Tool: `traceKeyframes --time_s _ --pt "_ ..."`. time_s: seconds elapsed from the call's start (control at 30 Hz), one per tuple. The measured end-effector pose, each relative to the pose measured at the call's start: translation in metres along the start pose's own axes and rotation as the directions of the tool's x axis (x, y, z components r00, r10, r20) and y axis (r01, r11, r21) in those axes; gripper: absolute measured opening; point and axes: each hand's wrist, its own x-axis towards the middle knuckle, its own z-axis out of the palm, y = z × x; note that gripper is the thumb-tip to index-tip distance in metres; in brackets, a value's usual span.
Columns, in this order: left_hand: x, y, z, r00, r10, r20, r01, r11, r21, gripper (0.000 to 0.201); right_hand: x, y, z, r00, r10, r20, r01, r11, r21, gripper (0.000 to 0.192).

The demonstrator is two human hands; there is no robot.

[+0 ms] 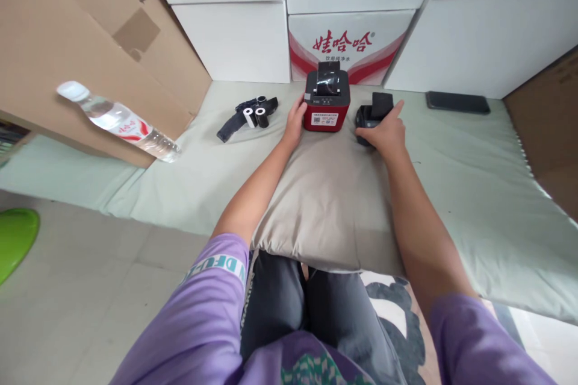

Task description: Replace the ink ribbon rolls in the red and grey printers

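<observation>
A red receipt printer [323, 117] with a black top stands upright at the middle of the cloth-covered surface. Glossy black paper [329, 79] sticks up out of its top. My left hand [295, 120] lies with its fingers along the printer's left side, touching it but not wrapped round it. To the right, my right hand [389, 131] grips a small black portable printer [365, 120], thumb at the near left and one finger stretched out past the right side. A black strip [382, 105] rises from this device. The hand hides much of its right side.
Left of the red printer lie small paper rolls [249, 118] and black straps [232, 126]. A water bottle [124, 123] leans by a cardboard box [90, 41]. A black phone [457, 102] lies at the right. White cartons [235, 41] line the back.
</observation>
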Motion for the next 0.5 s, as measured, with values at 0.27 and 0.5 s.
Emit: traceKeyframes --time_s 0.27,0.5 --pt "-0.001 -0.009 -0.001 0.961 0.189 0.202 -0.224 0.96 0.166 0.121 -0.064 -0.006 -0.002 0.99 -0.144 -0.008 0.144 0.988 0.054 0.139" --pt "-0.006 -0.005 -0.005 0.976 0.174 0.129 -0.207 0.925 0.318 0.1 -0.127 -0.03 0.007 0.954 -0.264 0.146 0.27 0.962 -0.029 0.136"
